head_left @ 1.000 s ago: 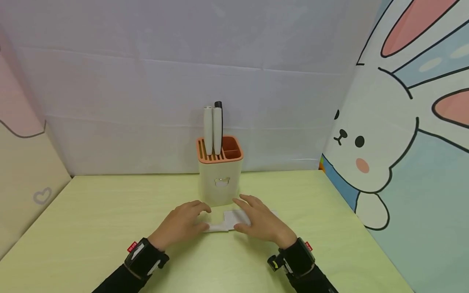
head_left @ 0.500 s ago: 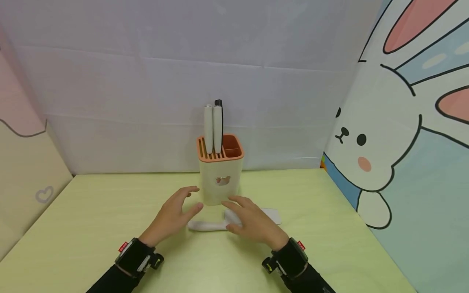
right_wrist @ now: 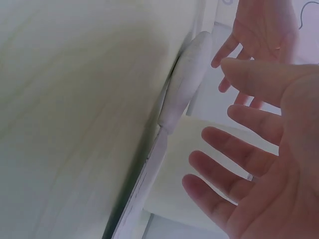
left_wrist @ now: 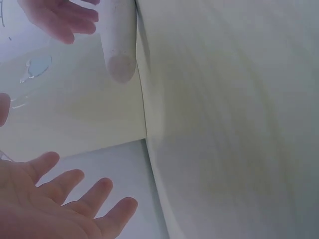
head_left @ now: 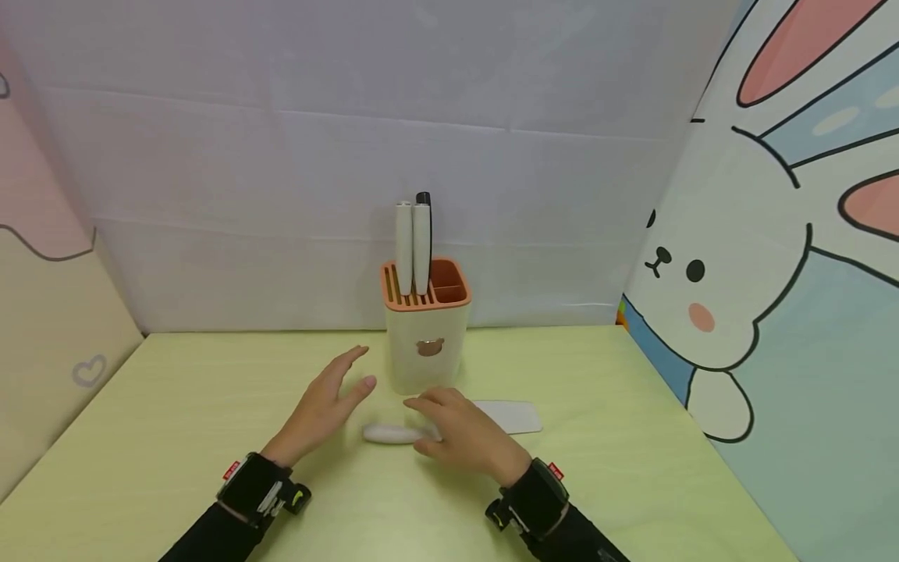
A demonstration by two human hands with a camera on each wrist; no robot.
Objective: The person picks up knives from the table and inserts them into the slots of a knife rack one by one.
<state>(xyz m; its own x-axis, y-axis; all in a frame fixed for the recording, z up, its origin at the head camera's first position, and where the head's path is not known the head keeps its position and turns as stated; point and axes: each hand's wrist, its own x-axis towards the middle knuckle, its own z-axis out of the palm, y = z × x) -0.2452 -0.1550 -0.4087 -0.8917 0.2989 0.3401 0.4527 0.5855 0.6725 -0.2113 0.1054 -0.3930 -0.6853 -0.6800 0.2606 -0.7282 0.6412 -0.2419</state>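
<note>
A kitchen knife with a broad white blade (head_left: 511,417) and a pale rounded handle (head_left: 390,434) lies flat on the table, its handle pointing left. My right hand (head_left: 467,437) hovers over where blade and handle meet, hiding that part in the head view. In the right wrist view, the right hand's spread fingers (right_wrist: 239,149) stand beside the handle (right_wrist: 185,82) with a gap between. My left hand (head_left: 325,406) is held off to the left of the handle's end, fingers extended, holding nothing. The left wrist view shows its spread fingers (left_wrist: 84,194) apart from the handle (left_wrist: 119,45).
Just behind the knife stands a cream knife block (head_left: 424,359) with an orange slotted top. Two white-handled knives (head_left: 412,250) and a black-handled piece (head_left: 424,198) stick up from it. A white sheet (head_left: 316,179) hangs behind the pale yellow table (head_left: 211,406).
My left hand has drawn away left from the knife's handle, its fingers straightening. My right hand has moved left from the blade toward the handle, uncovering more of the blade.
</note>
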